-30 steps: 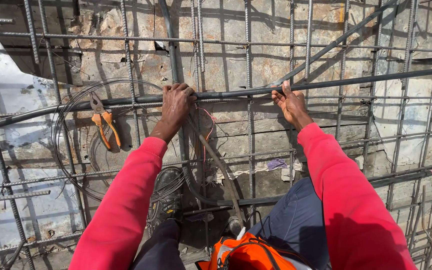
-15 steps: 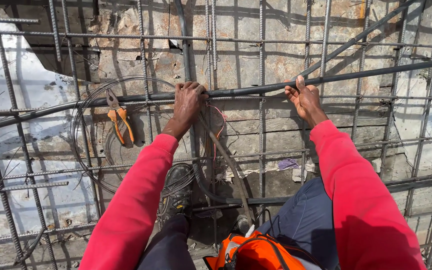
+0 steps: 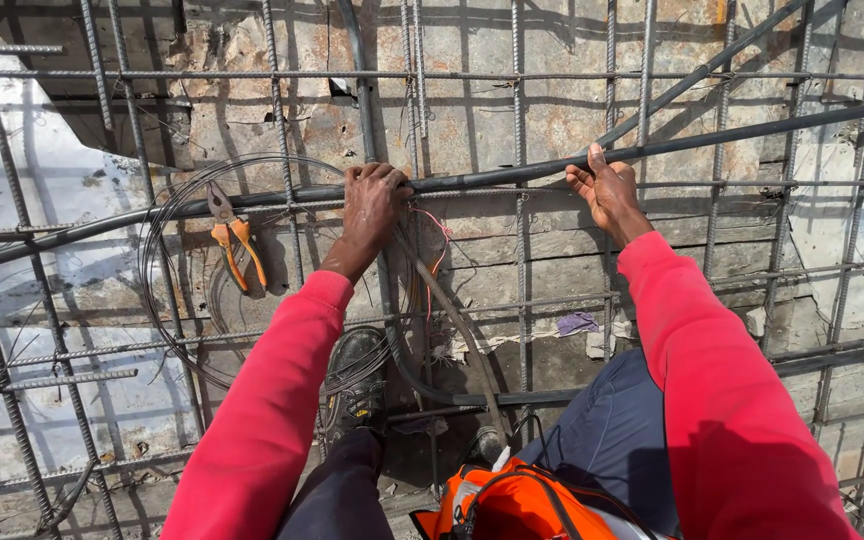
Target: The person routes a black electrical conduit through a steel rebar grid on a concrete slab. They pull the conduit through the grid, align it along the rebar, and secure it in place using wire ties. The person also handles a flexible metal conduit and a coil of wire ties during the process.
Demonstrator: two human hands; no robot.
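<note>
Hands on the long dark pipe (image 3: 492,180): left hand (image 3: 372,205) clenched around it, right hand (image 3: 607,190) apparently curled over it; pliers (image 3: 235,240) nearby.

Both arms stretch forward in red sleeves; left hand (image 3: 372,205) is clenched at frame centre, right hand (image 3: 607,192) curls half-open, centre-right.

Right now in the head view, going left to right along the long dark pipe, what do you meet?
Wire coil → pliers with orange handles → left hand closed on the pipe → right hand resting on the pipe.
</note>
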